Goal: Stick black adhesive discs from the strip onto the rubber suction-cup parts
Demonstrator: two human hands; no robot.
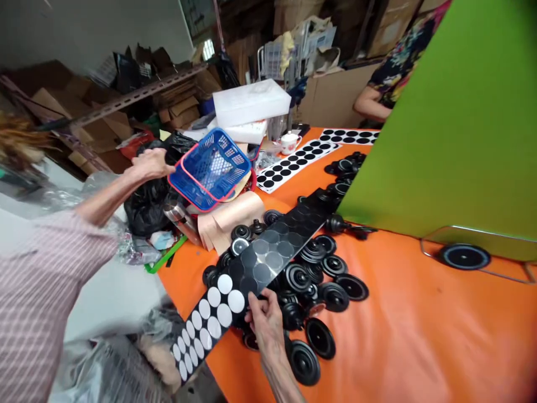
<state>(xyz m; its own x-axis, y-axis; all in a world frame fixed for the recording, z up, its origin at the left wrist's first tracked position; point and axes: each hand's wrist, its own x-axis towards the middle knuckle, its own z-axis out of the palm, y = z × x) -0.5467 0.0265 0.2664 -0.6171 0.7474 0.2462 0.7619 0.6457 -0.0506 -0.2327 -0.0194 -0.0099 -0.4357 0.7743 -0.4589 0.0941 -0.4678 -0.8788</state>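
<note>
Blue basket (210,168) tilts at the far left of the bench (398,336), beside the left hand (149,163), spread open on a black bag (146,207). The right hand (266,319) pinches a dotted strip (247,268) above black discs (319,338).

No legible txt, labels, brands or nos. on black disc sheet (260,263), cardboard boxes (388,22) or blue plastic basket (212,168); any marks too small to read.

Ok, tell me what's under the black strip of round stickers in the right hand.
Black ribbed rubber discs on orange cloth stick out along both edges of the strip; whatever lies beneath it is covered.
</note>
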